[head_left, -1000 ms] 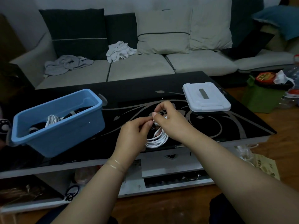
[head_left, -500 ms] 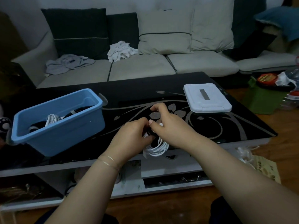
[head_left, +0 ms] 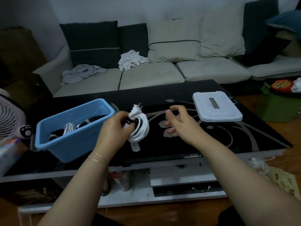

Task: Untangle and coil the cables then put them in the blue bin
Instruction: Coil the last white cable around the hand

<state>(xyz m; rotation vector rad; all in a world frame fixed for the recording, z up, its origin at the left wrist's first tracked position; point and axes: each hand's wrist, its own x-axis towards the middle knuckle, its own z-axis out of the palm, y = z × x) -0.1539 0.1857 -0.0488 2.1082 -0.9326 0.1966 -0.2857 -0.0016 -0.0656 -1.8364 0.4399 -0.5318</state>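
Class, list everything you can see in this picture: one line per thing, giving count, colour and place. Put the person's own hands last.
coiled cable: one, white with a black tie, held above the table
blue bin: one, blue, table's left side, cables inside
lid: one, white, table's right side
table: one, black with a pale floral pattern, front of the sofa
sofa: one, light with dark and light cushions, behind the table
cloths: two, white and grey, on the sofa seat
fan: one, white, far left
left hand: grips the coiled cable
right hand: holds nothing, fingers loosely curled
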